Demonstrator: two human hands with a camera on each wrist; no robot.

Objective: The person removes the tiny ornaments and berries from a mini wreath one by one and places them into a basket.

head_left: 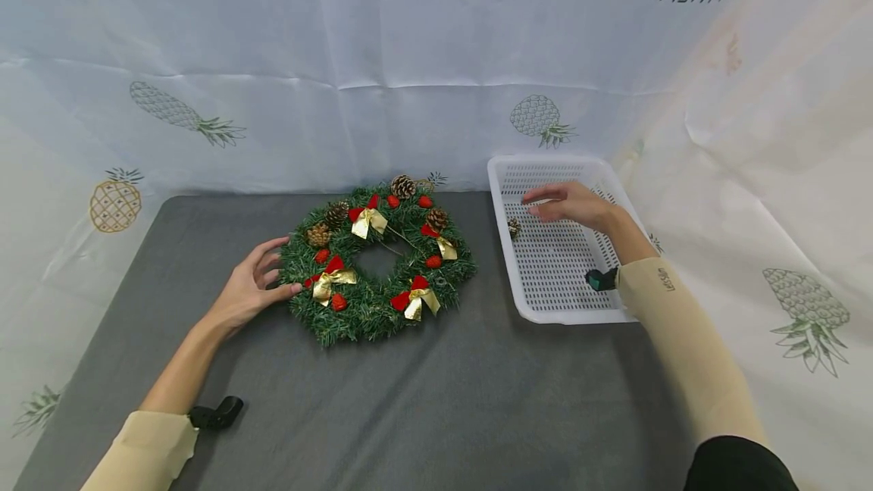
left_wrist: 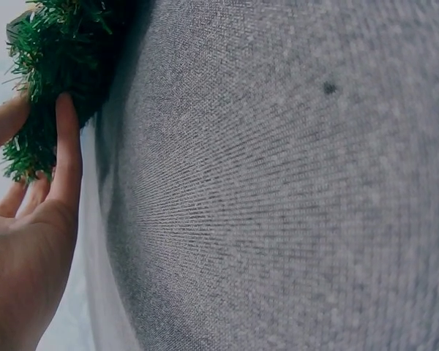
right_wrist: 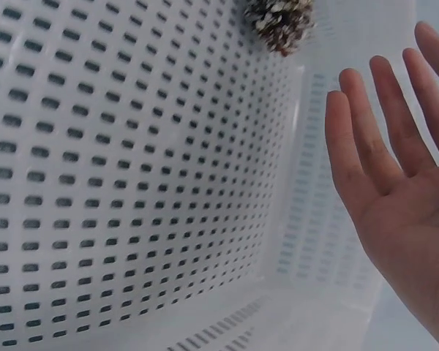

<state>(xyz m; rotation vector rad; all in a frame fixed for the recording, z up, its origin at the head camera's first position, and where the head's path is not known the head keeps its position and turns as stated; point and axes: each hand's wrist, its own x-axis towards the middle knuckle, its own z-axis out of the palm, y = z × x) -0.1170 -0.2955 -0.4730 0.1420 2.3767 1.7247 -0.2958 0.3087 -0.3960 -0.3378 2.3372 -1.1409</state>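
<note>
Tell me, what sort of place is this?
Probably a screened-off craft corner, though whether in a home or a workplace I can't tell. Pineapple-print sheeting hangs around a gray-topped table, which bears a decorated wreath and a white basket.

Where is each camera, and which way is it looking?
Head: on the person's head, looking forward and down at the wreath and white basket; left hand, right hand and both sleeves show.
Left wrist: on that wrist, looking at the wreath's edge and grey surface; the left hand shows.
Right wrist: on that wrist, looking into the basket, where a pinecone lies; the right hand shows.
Shared: head and right wrist both see the basket, pinecone and right hand.
</note>
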